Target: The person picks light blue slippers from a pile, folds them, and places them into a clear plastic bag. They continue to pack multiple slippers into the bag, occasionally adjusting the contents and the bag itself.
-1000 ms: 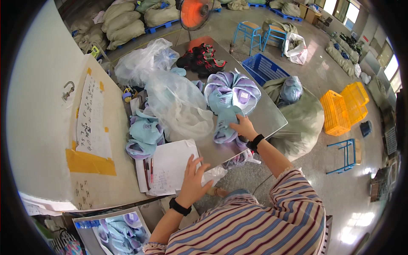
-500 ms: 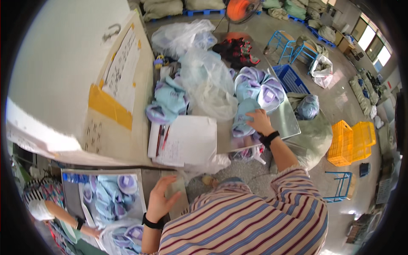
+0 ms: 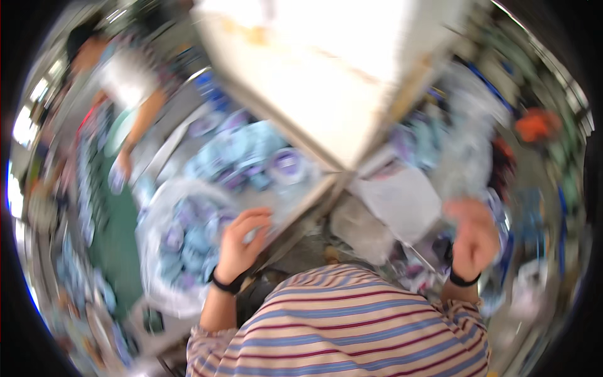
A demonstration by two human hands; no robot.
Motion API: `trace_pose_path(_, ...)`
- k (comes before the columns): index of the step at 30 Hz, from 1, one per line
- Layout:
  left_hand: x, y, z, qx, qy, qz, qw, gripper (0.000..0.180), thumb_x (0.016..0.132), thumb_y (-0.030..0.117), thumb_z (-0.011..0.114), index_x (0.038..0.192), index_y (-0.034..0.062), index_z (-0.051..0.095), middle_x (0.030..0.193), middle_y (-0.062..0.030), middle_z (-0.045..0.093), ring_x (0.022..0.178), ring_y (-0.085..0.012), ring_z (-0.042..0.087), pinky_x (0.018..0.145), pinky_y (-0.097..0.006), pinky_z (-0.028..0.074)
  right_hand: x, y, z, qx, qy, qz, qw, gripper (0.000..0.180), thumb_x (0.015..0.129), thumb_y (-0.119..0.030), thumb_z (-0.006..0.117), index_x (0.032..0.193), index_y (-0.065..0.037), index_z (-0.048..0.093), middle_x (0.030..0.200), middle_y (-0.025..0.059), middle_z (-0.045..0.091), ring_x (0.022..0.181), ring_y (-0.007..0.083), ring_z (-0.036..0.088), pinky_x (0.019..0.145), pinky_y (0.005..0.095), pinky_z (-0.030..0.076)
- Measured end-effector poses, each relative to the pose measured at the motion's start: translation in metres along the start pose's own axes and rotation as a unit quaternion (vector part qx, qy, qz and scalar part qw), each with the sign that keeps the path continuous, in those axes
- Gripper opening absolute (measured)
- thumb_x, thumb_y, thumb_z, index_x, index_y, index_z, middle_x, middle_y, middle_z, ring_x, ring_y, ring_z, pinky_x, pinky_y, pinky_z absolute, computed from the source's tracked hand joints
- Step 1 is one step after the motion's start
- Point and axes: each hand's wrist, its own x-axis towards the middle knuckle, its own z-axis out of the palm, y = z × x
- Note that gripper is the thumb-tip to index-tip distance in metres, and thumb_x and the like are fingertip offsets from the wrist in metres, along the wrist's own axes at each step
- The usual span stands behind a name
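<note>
The whole picture is smeared by motion. My left hand (image 3: pixel 240 242) is low and left of centre, with its fingers curled at the rim of a clear plastic bag (image 3: pixel 179 248) full of purple and pale blue fabric pieces. Something small and pale shows by its fingers; the blur hides whether I hold it. My right hand (image 3: pixel 474 235) is raised at the right, beside a white sheet of paper (image 3: pixel 402 201) on the table. It looks empty, but its fingers are too blurred to tell. Both wrists wear black bands.
A white pillar (image 3: pixel 339 81) fills the upper middle. Beside it lies a tray (image 3: pixel 251 157) of purple and blue fabric pieces. Another person (image 3: pixel 125 75) stands at the upper left, one hand (image 3: pixel 122 166) reaching down. Clear bags (image 3: pixel 471 144) pile up on the right.
The view has swung sharply left. My left hand moved off the paper over to the plastic bag. My right hand came off the purple fabric bundle and lifted.
</note>
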Motion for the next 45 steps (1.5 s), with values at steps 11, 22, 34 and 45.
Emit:
trace_pose_path(11,-0.144,-0.042,-0.041,0.248,0.151,-0.179,0.940,0.048,0.073,0.021,0.072,0.115,0.0064,0.054,0.124,-0.0158,0.050,0.127,-0.0399,0.037,0.102,-0.047,0.034,0.055,0.016,0.298,0.243,-0.478,-0.010,0.844,0.034,0.076,-0.008,0.066,0.109,-0.001,0.059,0.113,0.0138,0.059,0.095,0.0274,0.060,0.074,0.0315,0.049)
trace_pose_path(22,-0.252,-0.079,-0.066,0.365,0.050,-0.275,0.888,0.033,0.072,0.016,0.066,0.105,0.0128,0.063,0.127,-0.0132,0.048,0.124,-0.0357,0.039,0.099,-0.047,0.034,0.006,-0.020,0.445,-0.062,-0.737,-0.246,0.627,0.099,0.061,-0.034,0.082,0.142,-0.017,0.028,0.130,0.0216,0.044,0.111,0.0463,0.048,0.085,0.0497,0.048)
trace_pose_path(34,-0.189,-0.111,-0.107,0.180,0.045,-0.236,0.954,0.049,0.071,0.026,0.073,0.110,0.0014,0.056,0.113,-0.0178,0.056,0.105,-0.0338,0.055,0.083,-0.041,0.049,0.026,0.035,0.520,0.124,-0.663,0.020,0.738,0.036,0.079,-0.026,0.070,0.110,-0.010,0.062,0.106,0.0028,0.064,0.096,0.0229,0.061,0.077,0.0375,0.049)
trace_pose_path(45,-0.098,-0.213,-0.063,0.215,-0.277,-0.262,0.899,0.092,0.058,0.035,0.083,0.133,0.0044,0.039,0.138,-0.0171,0.040,0.123,-0.0386,0.042,0.094,-0.042,0.045,0.061,0.062,0.465,0.590,-0.383,0.513,0.491,0.040,0.087,-0.026,0.066,0.122,-0.011,0.053,0.112,0.0017,0.061,0.102,0.0187,0.059,0.086,0.0391,0.048)
